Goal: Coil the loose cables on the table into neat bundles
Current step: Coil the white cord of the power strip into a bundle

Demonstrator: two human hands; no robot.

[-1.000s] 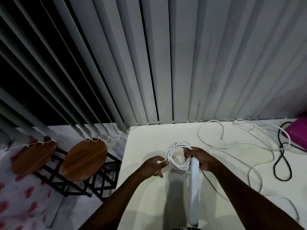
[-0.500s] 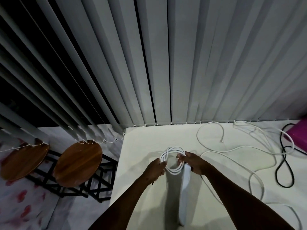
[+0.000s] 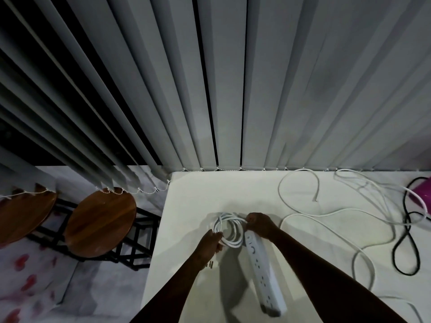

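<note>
A white cable coil of several loops lies on the white table, joined to a white power strip that runs toward me. My left hand grips the coil's lower left side, and plug pins show just below that wrist. My right hand pinches the coil's upper right side at the strip's far end. A long loose white cable sprawls over the table's right half. A black cable loops at the far right.
A pink object sits at the table's right edge. Grey vertical blinds hang behind the table. Two round wooden stools stand on the floor to the left, beside the table's left edge.
The coil has gone from held upright between my hands to lying flatter on the table. The power strip now shows its socket face. My left hand has closed onto the coil's lower left.
</note>
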